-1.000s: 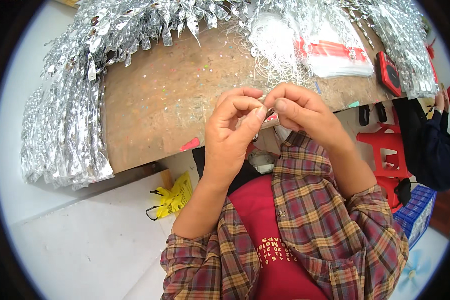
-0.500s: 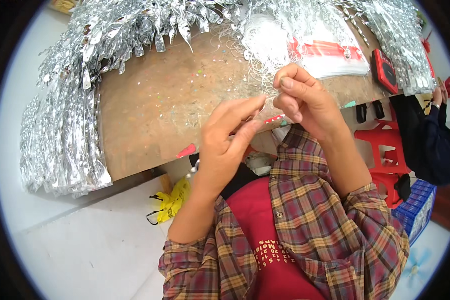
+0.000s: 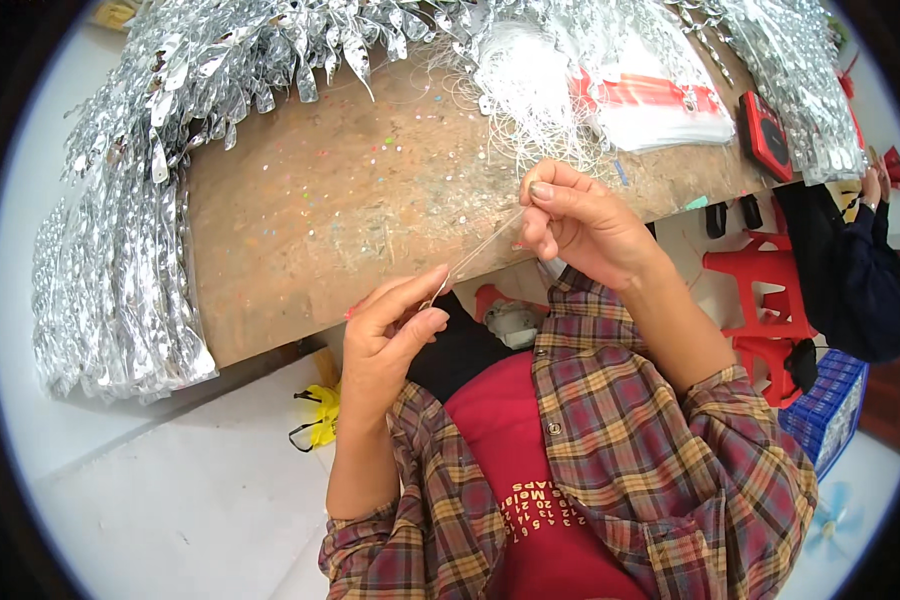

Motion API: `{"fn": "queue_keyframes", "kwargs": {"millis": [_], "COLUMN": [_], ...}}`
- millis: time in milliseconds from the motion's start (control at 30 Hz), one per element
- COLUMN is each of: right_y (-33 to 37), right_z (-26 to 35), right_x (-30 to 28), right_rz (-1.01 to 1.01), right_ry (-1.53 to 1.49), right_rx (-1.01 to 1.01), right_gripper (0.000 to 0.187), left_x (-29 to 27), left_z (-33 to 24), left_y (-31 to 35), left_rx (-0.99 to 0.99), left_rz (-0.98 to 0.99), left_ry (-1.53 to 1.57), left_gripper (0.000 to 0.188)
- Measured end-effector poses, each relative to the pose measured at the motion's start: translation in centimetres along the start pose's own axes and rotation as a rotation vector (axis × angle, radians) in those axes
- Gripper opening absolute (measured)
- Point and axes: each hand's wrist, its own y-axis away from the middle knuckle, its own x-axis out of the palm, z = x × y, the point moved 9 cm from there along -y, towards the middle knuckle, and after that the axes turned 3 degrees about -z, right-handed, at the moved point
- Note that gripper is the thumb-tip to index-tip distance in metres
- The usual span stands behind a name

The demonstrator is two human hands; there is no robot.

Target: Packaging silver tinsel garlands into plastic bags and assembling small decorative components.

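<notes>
Head view: the hands have drawn apart, baring a thin, whitish, seemingly doubled thread (image 3: 483, 245).
Straight and slanting across the brown tabletop's (image 3: 300, 220) near edge, it's pinched by the right hand (image 3: 592, 222); the left hand's (image 3: 382, 335) fingers sit narrow around it, their grip unclear.

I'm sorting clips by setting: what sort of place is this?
Probably a small handcraft workshop: bundles of silvery strips lie along a worn wooden worktable, which also holds a loose tangle of white string.
</notes>
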Motion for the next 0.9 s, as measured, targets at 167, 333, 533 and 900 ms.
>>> {"fn": "queue_keyframes", "kwargs": {"millis": [167, 333, 533, 900], "right_y": [-0.1, -0.2, -0.1, 1.8], "right_z": [-0.5, -0.9, -1.2, -4.2], "right_x": [0.0, 0.0, 0.1, 2.9], "right_rz": [0.005, 0.011, 0.013, 0.141], "right_ry": [-0.014, -0.022, -0.035, 0.133], "right_rx": [0.011, 0.012, 0.020, 0.110], "right_gripper": [0.011, 0.012, 0.011, 0.013], "left_x": [-0.5, -0.5, 0.0, 6.1], "left_z": [1.4, 2.5, 3.7, 1.4], "left_y": [0.8, 1.4, 1.8, 0.1], "left_rx": [-0.030, -0.065, -0.120, -0.074], "left_rz": [0.006, 0.012, 0.071, 0.347], "left_ry": [0.075, 0.058, 0.048, 0.459], "left_gripper": [0.036, 0.039, 0.038, 0.031]}}
